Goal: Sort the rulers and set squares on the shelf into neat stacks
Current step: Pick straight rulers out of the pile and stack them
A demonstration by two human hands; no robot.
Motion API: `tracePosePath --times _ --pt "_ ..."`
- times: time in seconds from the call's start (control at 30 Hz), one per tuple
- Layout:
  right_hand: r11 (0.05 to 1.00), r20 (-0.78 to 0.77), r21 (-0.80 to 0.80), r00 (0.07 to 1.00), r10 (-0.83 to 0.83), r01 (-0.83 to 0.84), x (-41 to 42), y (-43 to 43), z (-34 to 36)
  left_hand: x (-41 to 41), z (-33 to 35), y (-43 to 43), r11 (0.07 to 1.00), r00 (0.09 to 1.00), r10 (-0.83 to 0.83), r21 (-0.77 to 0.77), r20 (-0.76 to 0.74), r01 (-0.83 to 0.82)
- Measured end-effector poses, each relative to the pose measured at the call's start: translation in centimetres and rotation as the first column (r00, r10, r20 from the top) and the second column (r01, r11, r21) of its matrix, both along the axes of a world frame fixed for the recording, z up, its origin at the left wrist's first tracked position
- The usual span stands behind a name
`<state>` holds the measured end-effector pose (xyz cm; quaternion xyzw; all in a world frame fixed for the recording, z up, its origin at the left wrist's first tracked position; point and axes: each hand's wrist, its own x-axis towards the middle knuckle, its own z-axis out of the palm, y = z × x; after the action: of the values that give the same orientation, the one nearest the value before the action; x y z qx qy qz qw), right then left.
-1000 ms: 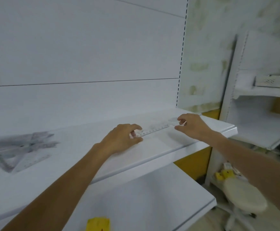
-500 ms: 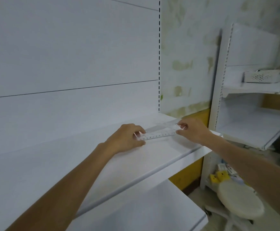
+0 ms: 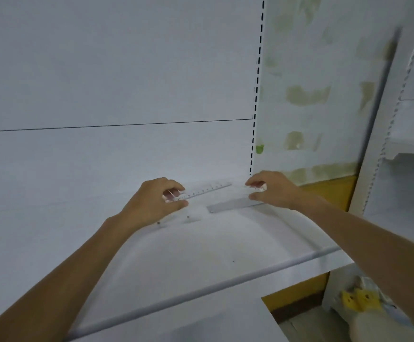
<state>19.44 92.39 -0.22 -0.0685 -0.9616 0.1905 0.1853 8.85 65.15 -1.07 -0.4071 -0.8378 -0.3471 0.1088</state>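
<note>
Both hands hold one clear ruler [image 3: 208, 190] by its ends, near the back right corner of the white shelf [image 3: 201, 255]. The left hand [image 3: 156, 203] has its fingers [image 3: 171, 193] curled over the ruler's left end with the thumb under it, pinching it. The right hand [image 3: 272, 190] pinches the right end the same way, fingertips on top and thumb below. The ruler runs between them, its right end further back than its left, with its printed scale facing up. Just in front of its right half a grey strip [image 3: 235, 205] lies on the shelf; whether this is the ruler's shadow or a second ruler cannot be told, nor whether the held ruler touches the shelf. Two small dark dots [image 3: 188, 216] show on the shelf below the left hand. Behind stands a white back panel [image 3: 102, 70] with a slotted upright [image 3: 257, 70] at its right edge. Further right are a patchy wall [image 3: 307, 95], another white shelf unit [image 3: 410, 193] and, low down, blurred yellow items [image 3: 356, 298].
</note>
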Motion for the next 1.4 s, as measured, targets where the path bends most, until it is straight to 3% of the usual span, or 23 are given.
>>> tracePosePath --times 0.13,0.33,1.4 --pt "0.986 0.097 0.038 0.982 0.160 -0.164 -1.0 1.4 0.1 0.9 -0.6 0.4 0.994 0.995 0.098 0.044 0.029 -0.099" --pt "0.965 0.181 0.037 0.952 0.249 -0.260 -1.8 2.3 -0.4 2.9 -1.7 1.2 0.984 0.984 0.171 0.046 0.050 -0.173" --pt "0.916 0.335 0.101 0.880 0.336 -0.388 -2.8 4.2 -0.1 4.1 -0.5 1.6 0.965 0.962 0.261 -0.001 0.076 -0.262"
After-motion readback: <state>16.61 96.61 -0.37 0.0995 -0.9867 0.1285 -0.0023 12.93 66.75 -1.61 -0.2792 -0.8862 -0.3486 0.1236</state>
